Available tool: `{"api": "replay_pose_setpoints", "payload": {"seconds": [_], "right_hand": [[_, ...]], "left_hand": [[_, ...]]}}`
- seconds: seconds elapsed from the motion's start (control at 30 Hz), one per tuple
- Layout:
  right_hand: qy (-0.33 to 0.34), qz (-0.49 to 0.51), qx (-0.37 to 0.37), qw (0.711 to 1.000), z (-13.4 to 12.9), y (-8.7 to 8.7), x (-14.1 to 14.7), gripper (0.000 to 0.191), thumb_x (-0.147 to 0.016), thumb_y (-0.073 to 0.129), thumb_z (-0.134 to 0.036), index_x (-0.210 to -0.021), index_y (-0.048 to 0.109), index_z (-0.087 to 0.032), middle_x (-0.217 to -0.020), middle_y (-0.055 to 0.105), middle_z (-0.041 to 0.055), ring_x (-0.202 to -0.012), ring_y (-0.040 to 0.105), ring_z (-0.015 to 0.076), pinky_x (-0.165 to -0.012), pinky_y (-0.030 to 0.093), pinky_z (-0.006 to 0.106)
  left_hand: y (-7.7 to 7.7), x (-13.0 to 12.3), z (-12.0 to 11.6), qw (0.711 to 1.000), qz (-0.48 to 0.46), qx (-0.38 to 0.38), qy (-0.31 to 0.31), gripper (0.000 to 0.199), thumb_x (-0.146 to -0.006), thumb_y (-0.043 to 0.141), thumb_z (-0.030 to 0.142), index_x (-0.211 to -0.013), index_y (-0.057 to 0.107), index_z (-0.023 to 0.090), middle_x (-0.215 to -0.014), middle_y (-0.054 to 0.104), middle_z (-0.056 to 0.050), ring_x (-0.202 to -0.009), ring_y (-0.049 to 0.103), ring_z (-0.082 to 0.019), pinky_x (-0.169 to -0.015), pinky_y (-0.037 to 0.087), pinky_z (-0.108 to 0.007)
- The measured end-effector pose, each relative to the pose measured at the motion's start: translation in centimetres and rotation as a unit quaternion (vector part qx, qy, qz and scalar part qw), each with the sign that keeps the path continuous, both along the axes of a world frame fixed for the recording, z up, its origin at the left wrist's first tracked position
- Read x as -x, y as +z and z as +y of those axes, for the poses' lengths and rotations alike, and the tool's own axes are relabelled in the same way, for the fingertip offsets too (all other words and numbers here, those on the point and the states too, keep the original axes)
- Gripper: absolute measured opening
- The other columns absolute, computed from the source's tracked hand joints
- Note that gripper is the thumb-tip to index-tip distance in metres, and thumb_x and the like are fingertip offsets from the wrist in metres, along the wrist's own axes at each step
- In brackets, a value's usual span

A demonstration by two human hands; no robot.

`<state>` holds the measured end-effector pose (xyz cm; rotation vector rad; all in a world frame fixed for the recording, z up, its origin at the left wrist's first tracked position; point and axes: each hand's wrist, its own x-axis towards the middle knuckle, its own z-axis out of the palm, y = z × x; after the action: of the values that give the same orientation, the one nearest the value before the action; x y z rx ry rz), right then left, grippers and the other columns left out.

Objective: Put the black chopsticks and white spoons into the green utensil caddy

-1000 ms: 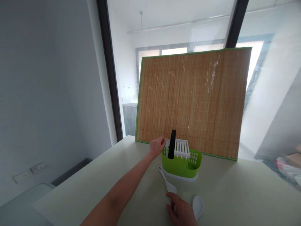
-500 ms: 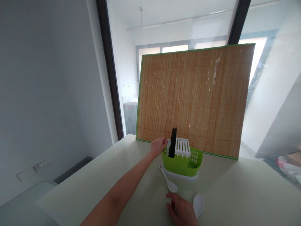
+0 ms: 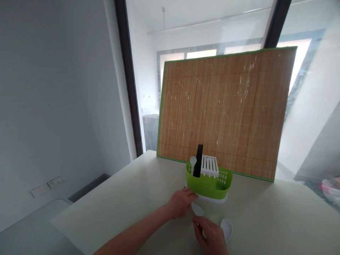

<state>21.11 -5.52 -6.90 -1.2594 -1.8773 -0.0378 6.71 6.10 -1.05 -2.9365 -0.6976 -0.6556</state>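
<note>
A green plastic cutlery holder (image 3: 207,188) stands on a white tray base. In its left part a small white spoon (image 3: 193,161) stands upright beside black chopsticks (image 3: 198,161). In front of the holder lies another white spoon (image 3: 198,209); my left hand (image 3: 181,202) has closed over its handle, whose tip shows past the fingers. My right hand (image 3: 209,232) is just below that spoon's bowl, thumb and forefinger curled together; anything between them is hidden. Close to its right side lies a white soup spoon (image 3: 226,229), its handle partly behind the hand.
A white slatted rack (image 3: 209,165) sits across the holder's top. Behind it a bamboo mat (image 3: 220,109) with green edging stands upright against a glass partition. Everything rests on a pale table (image 3: 132,189), with a grey wall to the left.
My left hand has let go of the small spoon in the holder and come down onto the handle of the spoon on the table. My right hand's fingertips have drawn together.
</note>
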Motion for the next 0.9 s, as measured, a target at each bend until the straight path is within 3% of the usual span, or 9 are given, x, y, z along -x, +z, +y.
{"api": "replay_pose_setpoints", "payload": {"seconds": [0.07, 0.2, 0.43, 0.57, 0.63, 0.73, 0.8, 0.9], "right_hand": [[-0.003, 0.005, -0.013, 1.000, 0.1, -0.1, -0.1, 0.017, -0.093, 0.040, -0.025, -0.097, 0.057, -0.023, -0.072, 0.064, -0.0005, -0.059, 0.061, 0.0153, -0.058, 0.044, 0.024], [-0.006, 0.011, -0.032, 0.999, 0.2, 0.2, -0.3, 0.019, -0.093, 0.040, -0.025, -0.096, 0.059, -0.022, -0.072, 0.065, 0.0007, -0.060, 0.062, 0.0153, -0.057, 0.045, 0.023], [-0.025, 0.030, -0.004, 0.999, 0.1, 0.4, -0.3, 0.028, -0.095, 0.038, -0.034, -0.093, 0.063, -0.021, -0.074, 0.067, 0.0036, -0.062, 0.063, 0.0165, -0.060, 0.046, 0.024], [-0.068, 0.039, 0.045, 0.996, 0.1, 0.1, -0.5, 0.038, -0.096, 0.032, -0.045, -0.093, 0.063, -0.022, -0.070, 0.066, 0.0034, -0.061, 0.062, 0.0176, -0.059, 0.045, 0.026], [-0.089, 0.036, 0.075, 0.993, 0.2, -0.1, -0.6, 0.034, -0.094, 0.036, -0.048, -0.094, 0.061, -0.024, -0.064, 0.063, 0.0001, -0.057, 0.062, 0.0172, -0.055, 0.044, 0.025], [-0.098, 0.025, 0.120, 0.988, 0.2, -0.5, -0.7, 0.032, -0.088, 0.049, -0.046, -0.110, 0.055, -0.024, -0.062, 0.063, -0.0032, -0.054, 0.063, 0.0180, -0.052, 0.043, 0.025], [-0.094, 0.016, 0.146, 0.985, 0.3, -0.8, -0.7, 0.038, -0.086, 0.051, -0.044, -0.118, 0.050, -0.023, -0.063, 0.064, -0.0031, -0.055, 0.064, 0.0192, -0.052, 0.044, 0.026], [-0.093, -0.008, 0.168, 0.981, 0.5, -1.3, -0.9, 0.026, -0.089, 0.045, -0.039, -0.106, 0.056, -0.023, -0.067, 0.066, -0.0006, -0.060, 0.065, 0.0207, -0.053, 0.044, 0.027]], "left_hand": [[-0.9, -0.1, -0.5, 0.998, 0.062, -0.020, -0.008, 0.030, -0.081, 0.054, 0.016, -0.110, 0.057, 0.020, -0.102, 0.064, -0.005, -0.096, 0.056, -0.021, -0.074, 0.047, -0.028], [-1.8, -0.3, -0.5, 0.988, 0.143, -0.054, 0.004, 0.009, -0.084, 0.053, 0.017, -0.086, 0.062, 0.017, -0.087, 0.065, -0.006, -0.085, 0.059, -0.021, -0.062, 0.046, -0.027], [-1.5, -0.1, -0.6, 0.986, 0.152, -0.035, 0.056, 0.007, -0.077, 0.056, 0.015, -0.077, 0.063, 0.016, -0.078, 0.066, -0.007, -0.072, 0.062, -0.020, -0.060, 0.045, -0.027], [-0.3, 0.0, -1.1, 0.988, 0.010, 0.081, 0.128, 0.007, -0.071, 0.057, 0.021, -0.077, 0.060, 0.019, -0.073, 0.065, -0.002, -0.065, 0.060, -0.017, -0.058, 0.042, -0.025], [0.4, -0.4, -1.4, 0.971, -0.097, 0.156, 0.154, 0.002, -0.071, 0.055, 0.019, -0.071, 0.056, 0.019, -0.066, 0.062, 0.001, -0.060, 0.056, -0.013, -0.054, 0.039, -0.022], [0.9, -1.5, -2.4, 0.926, -0.230, 0.244, 0.174, 0.009, -0.074, 0.050, 0.020, -0.065, 0.050, 0.019, -0.057, 0.054, 0.004, -0.051, 0.048, -0.009, -0.048, 0.034, -0.020], [0.9, -2.4, -3.3, 0.904, -0.282, 0.271, 0.173, 0.011, -0.074, 0.050, 0.020, -0.064, 0.049, 0.019, -0.055, 0.052, 0.004, -0.049, 0.045, -0.008, -0.047, 0.034, -0.019], [0.6, -3.3, -4.9, 0.898, -0.308, 0.277, 0.151, 0.008, -0.073, 0.053, 0.019, -0.065, 0.051, 0.019, -0.060, 0.054, 0.003, -0.053, 0.047, -0.009, -0.049, 0.037, -0.019]]}}
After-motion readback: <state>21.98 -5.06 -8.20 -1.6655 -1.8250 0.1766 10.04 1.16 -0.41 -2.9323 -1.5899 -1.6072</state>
